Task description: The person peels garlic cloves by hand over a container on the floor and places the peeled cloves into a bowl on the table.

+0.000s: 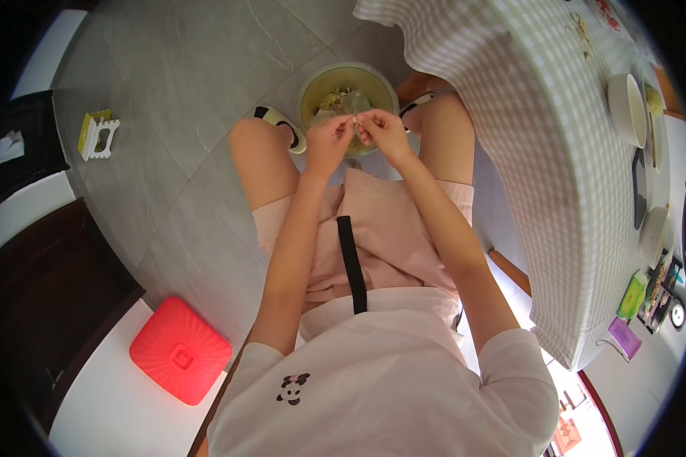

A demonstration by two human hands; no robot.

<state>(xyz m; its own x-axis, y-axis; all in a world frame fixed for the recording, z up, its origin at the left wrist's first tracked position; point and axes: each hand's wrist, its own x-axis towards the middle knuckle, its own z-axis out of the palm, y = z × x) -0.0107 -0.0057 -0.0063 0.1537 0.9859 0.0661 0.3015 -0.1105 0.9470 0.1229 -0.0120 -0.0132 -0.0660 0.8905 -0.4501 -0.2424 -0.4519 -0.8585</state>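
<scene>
Between my knees on the floor stands a round yellowish bin with scraps and a pale, clear plastic piece inside. Both my hands are over its near part, fingertips together. My left hand is closed in a pinch, and my right hand pinches close beside it. A tiny whitish thing shows between the fingertips; it is too small to name, and I cannot tell which hand grips it.
On my right is a table with a checked cloth, bearing a white bowl, a phone-like dark slab and a green packet. A small stool stands at left; a red lid-like object lies lower left.
</scene>
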